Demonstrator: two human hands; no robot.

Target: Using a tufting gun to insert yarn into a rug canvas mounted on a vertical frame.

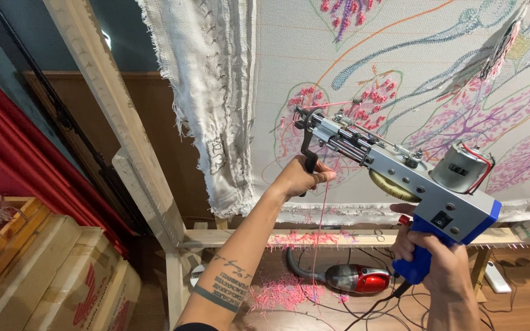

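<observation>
Metal tufting gun (394, 171): left grip (299, 178) clasps black front handle, right grip (433, 257) blue handle.

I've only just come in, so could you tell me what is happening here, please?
A person holds a tufting gun up to a stretched cloth on a wooden frame. The right hand grips the blue handle, the left hand the black front handle. Pink yarn hangs from the gun, and pink scraps lie around a small red vacuum cleaner on the floor.
</observation>
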